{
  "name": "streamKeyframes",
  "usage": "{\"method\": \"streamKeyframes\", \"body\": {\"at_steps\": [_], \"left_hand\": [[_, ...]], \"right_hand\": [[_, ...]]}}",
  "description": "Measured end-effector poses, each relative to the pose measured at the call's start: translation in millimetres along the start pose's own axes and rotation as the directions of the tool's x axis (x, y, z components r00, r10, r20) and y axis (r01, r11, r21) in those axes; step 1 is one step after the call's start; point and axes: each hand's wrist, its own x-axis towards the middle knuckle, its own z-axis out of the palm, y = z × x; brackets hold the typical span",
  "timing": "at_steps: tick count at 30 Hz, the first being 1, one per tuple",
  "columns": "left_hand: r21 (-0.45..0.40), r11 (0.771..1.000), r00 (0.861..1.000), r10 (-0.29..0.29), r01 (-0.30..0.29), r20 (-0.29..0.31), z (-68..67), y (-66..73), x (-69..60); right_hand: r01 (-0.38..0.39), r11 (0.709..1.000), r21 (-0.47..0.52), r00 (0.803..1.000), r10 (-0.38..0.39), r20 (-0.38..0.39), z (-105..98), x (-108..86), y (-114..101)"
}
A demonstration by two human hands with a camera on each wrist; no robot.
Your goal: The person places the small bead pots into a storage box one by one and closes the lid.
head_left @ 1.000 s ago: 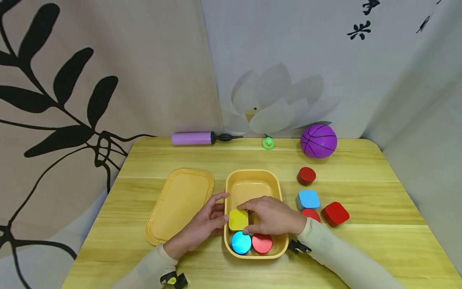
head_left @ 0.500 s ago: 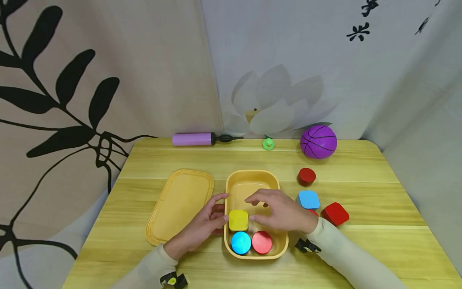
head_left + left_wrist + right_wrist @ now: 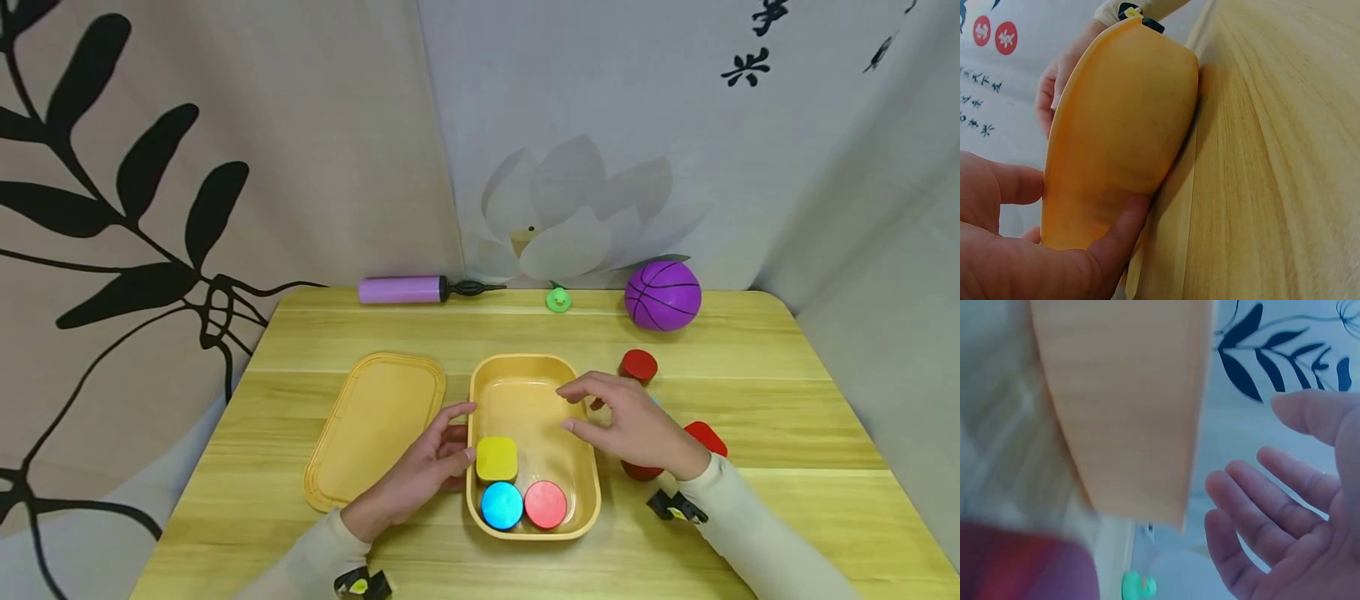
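A yellow plastic box (image 3: 525, 392) stands on the table. Inside lie a yellow rounded-square block (image 3: 497, 459), a blue round block (image 3: 502, 506) and a pink-red round block (image 3: 546, 504). My left hand (image 3: 420, 471) rests against the box's left side; the left wrist view has its fingers (image 3: 1125, 228) touching the outer wall and rim. Over the box's right rim hovers my right hand (image 3: 626, 421), holding nothing, its fingers (image 3: 1244, 509) loosely bent and apart in the right wrist view. It partly covers the blocks on the right.
A yellow lid (image 3: 375, 429) lies left of the box. On the right are a dark red round block (image 3: 638, 365), a red square block (image 3: 707, 437) and another red block (image 3: 640, 472). Along the back sit a purple pump (image 3: 402, 289), a green duck (image 3: 558, 299) and a purple ball (image 3: 663, 296).
My right hand has let go of the yellow block in the box and moved up and right, over the right rim. My left hand has stayed at the box's left side.
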Motion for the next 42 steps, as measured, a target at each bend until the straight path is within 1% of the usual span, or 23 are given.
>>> {"method": "streamKeyframes", "body": {"at_steps": [4,8,13,17,19,25,29,34,38,42], "left_hand": [[-0.003,1.000,1.000,-0.004,0.004,0.000,-0.1,-0.4,0.0],[0.007,1.000,1.000,-0.005,0.005,0.000,-0.2,0.3,-0.6],[0.014,1.000,1.000,-0.004,0.004,0.001,-0.8,0.8,-0.3],[0.011,1.000,1.000,0.000,0.000,-0.002,-1.2,1.3,-0.3],[0.008,1.000,1.000,0.002,-0.002,-0.001,-1.4,1.0,-0.4],[0.008,1.000,1.000,0.006,-0.006,0.008,-1.6,0.3,-0.7],[0.005,1.000,1.000,0.007,-0.007,0.009,-1.8,1.2,-0.6],[0.011,1.000,1.000,0.001,-0.001,0.009,-2.1,1.8,-0.5],[0.011,1.000,1.000,0.004,-0.004,0.014,-1.9,1.0,-0.3],[0.009,1.000,1.000,0.007,-0.007,0.015,-1.4,0.1,-0.3]], "right_hand": [[-0.027,0.999,-0.032,0.998,0.025,-0.052,-14,-5.3,11],[-0.086,0.993,-0.085,0.993,0.079,-0.087,-30,-10.6,20],[-0.159,0.979,-0.128,0.984,0.147,-0.099,-50,-15.9,40],[-0.201,0.972,-0.122,0.977,0.190,-0.097,-63,-17.5,58],[-0.219,0.970,-0.107,0.974,0.211,-0.081,-67,-18.5,68],[-0.277,0.959,-0.062,0.961,0.278,0.005,-75,-20.5,95],[-0.328,0.944,-0.031,0.940,0.330,0.082,-80,-18.6,109],[-0.361,0.932,-0.029,0.914,0.360,0.186,-82,-14.9,117],[-0.352,0.935,-0.036,0.906,0.350,0.237,-81,-12.8,119],[-0.347,0.937,-0.046,0.903,0.347,0.254,-79,-11.2,121]]}}
